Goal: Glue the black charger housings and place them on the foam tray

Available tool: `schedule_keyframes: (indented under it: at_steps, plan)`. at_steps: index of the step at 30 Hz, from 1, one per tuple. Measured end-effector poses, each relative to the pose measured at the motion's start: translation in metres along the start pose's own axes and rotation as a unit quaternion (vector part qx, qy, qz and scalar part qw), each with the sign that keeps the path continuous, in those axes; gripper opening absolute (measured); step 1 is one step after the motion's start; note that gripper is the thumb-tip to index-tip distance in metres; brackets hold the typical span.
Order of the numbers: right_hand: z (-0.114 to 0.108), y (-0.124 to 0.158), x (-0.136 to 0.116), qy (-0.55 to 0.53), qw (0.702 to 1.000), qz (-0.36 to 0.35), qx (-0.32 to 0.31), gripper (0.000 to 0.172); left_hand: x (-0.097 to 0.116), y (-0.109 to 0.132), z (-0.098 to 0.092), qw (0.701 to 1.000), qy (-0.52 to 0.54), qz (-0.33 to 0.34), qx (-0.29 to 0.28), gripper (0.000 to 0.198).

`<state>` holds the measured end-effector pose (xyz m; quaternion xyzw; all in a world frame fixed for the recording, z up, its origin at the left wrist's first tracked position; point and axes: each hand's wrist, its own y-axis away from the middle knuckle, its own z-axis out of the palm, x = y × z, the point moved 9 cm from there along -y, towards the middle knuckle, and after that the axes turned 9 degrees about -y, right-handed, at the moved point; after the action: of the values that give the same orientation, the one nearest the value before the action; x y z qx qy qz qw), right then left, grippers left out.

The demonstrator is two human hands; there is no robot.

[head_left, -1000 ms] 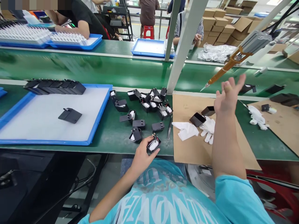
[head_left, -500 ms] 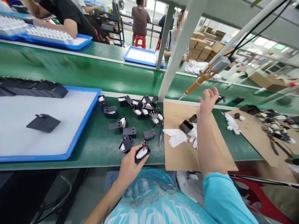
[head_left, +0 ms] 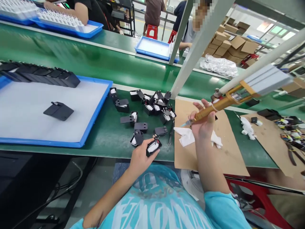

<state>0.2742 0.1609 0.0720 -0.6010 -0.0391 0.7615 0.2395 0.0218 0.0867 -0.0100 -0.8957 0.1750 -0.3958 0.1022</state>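
Observation:
My left hand [head_left: 142, 156] grips an open black power adapter case [head_left: 153, 147] near the table's front edge. White material fills the case, and red wire and metal prongs show at its far end. My right hand [head_left: 202, 122] has its fingers around the gold barrel of a needle-tipped glue dispenser [head_left: 214, 106], whose tip points down left over the brown cardboard [head_left: 188, 159]. Several more black adapter cases [head_left: 140, 126] lie just beyond my left hand, some with white filling showing. Beside them are tweezers [head_left: 171, 133]. A white cloth [head_left: 186, 136] lies under the needle tip.
A blue-rimmed tray [head_left: 95, 116] on the left bears a black case [head_left: 58, 111] and a row of others. A slanting metal post [head_left: 188, 62] rises behind the cardboard. Pliers [head_left: 292, 154] and small parts lie at right. Other people sit across the bench.
My right hand, raised and apart from the dispenser before, now has hold of it and has drawn it down toward me. My left hand still holds the open case. The camera view has shifted.

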Motion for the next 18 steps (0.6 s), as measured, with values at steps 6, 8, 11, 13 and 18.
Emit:
schedule_keyframes:
  at_steps: [6,8,11,13,18]
  plan:
    - [0.065,0.062,-0.023,0.0,0.999,-0.015,-0.032,0.06,0.004,-0.003,0.005,1.0,-0.019,0.001,-0.013,0.033]
    - [0.078,0.07,-0.026,-0.033,0.999,-0.001,-0.037,0.057,0.005,-0.003,0.002,1.0,-0.017,-0.001,-0.008,0.032]
    - [0.087,0.071,-0.028,-0.072,0.997,0.014,-0.035,0.051,0.01,-0.004,-0.004,1.0,-0.004,-0.002,0.007,0.031]
    - [0.086,0.069,-0.028,-0.067,0.997,0.02,-0.015,0.052,0.013,-0.005,-0.009,1.0,-0.003,0.001,0.019,0.03]
    - [0.083,0.069,-0.028,-0.037,0.999,0.008,-0.009,0.056,0.023,-0.007,-0.016,0.999,-0.016,0.025,0.036,0.031]
